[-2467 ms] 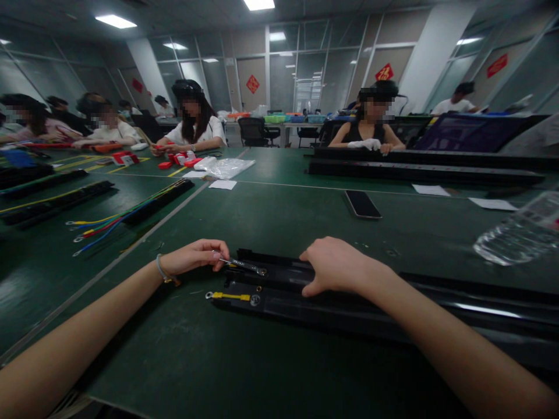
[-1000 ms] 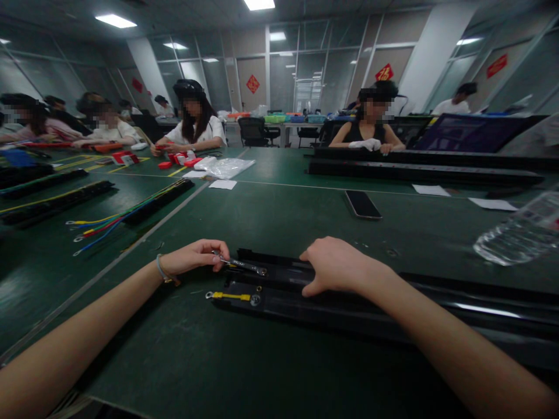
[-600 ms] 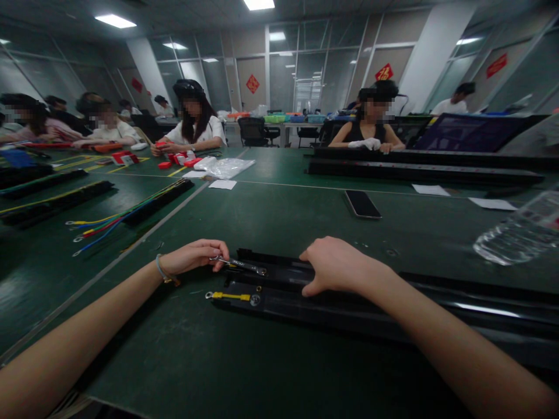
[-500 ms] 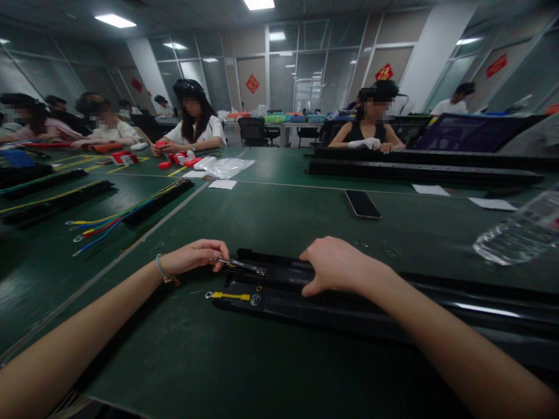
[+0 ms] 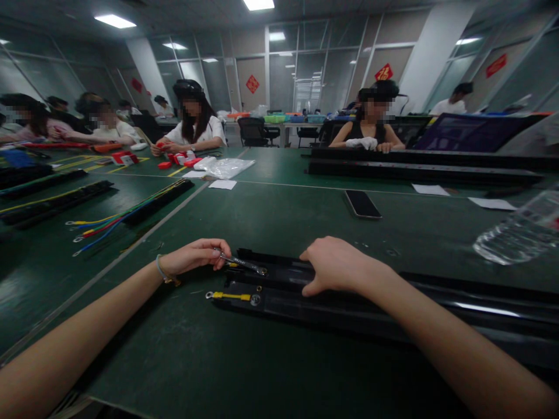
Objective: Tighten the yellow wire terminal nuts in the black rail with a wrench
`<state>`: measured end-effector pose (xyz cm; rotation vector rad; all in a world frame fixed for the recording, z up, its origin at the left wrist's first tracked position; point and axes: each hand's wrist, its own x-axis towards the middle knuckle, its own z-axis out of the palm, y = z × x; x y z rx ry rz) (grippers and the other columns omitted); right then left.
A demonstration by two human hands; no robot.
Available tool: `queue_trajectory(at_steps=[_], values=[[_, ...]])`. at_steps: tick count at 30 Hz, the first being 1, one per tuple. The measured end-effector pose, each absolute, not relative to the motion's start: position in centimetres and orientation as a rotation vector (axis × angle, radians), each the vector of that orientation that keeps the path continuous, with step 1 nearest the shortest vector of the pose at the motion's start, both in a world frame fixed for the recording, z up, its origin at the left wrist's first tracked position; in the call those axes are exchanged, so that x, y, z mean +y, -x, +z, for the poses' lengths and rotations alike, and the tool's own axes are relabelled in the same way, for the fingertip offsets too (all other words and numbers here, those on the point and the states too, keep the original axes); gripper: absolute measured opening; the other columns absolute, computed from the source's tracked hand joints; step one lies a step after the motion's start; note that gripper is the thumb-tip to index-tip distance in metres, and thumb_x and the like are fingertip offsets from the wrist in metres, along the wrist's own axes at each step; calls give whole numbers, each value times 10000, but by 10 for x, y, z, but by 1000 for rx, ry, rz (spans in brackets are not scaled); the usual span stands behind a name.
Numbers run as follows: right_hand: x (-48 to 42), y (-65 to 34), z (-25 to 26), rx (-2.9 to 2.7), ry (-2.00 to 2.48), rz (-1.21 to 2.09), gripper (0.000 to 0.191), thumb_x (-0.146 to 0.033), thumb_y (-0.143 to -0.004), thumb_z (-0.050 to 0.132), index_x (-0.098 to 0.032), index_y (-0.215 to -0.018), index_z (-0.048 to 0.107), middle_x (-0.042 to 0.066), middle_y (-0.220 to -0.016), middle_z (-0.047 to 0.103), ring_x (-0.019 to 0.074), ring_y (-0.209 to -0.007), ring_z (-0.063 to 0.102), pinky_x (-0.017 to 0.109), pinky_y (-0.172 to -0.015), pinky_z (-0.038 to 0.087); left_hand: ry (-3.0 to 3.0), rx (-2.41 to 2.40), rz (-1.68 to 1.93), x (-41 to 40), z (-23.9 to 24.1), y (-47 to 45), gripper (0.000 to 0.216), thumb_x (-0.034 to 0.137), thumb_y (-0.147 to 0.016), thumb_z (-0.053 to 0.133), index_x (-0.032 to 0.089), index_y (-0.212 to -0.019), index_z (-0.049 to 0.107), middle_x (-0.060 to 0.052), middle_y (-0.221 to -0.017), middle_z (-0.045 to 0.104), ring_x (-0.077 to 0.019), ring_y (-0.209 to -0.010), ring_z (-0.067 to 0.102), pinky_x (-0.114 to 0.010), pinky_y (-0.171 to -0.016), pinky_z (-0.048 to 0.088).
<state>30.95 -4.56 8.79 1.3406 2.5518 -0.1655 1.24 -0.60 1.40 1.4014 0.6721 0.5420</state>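
Note:
My left hand [image 5: 203, 254] is closed, pinching the handle of a metal wrench [image 5: 242, 263]. The wrench's ring end sits over a fastener in a long black channel [image 5: 288, 270], near its left end. Over that channel my right hand [image 5: 338, 266] grips from above, thumb on the near side and fingers on the far side; some fingertips are hidden. A second black channel [image 5: 283, 305] lies alongside, closer to me. From its end sticks out a short yellow wire [image 5: 231, 297] with a ring terminal, bolted down at the other end. Part of another yellow wire shows beneath the wrench.
A phone [image 5: 362, 203] lies beyond my right hand, and a clear plastic bottle [image 5: 517, 230] lies at the right. Black channels with coloured wires [image 5: 159, 201] are at the left. Across the green table [image 5: 279, 215], co-workers sit behind red parts, a plastic bag [image 5: 229, 167] and more black channels [image 5: 410, 166].
The wrench handle has swung slightly away from me, with my left fingers shifting on it. Its ring end stays at the same spot. My right hand has not visibly moved.

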Motion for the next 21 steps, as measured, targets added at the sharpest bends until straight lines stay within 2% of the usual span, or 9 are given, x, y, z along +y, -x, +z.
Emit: queue_trajectory(at_steps=[10,15,21], values=[[-44,-310,86,2558,-1338,-147,567,-516,-552,606,-140,-976,637,100,-837,659,236,-755,592,345,-658,464,-1185,626,624,-4,10,-12,156,215,-788,525,114,-907,521,-69,-765,581,-147,-672,523,-235,-604,418],[-46,-309,89,2550,-1345,-162,575,-508,-556,606,-137,-994,630,104,-854,657,239,-770,592,342,-657,465,-1256,546,589,-6,14,-10,260,259,-682,621,105,-867,522,-75,-753,605,-171,-680,533,-265,-620,414],[-45,-309,89,2537,-1351,-152,560,-510,-549,611,-146,-973,641,102,-846,659,239,-758,592,345,-652,464,-1399,542,519,-7,16,-9,251,271,-618,649,126,-771,515,-55,-659,625,-173,-593,534,-277,-570,388]])
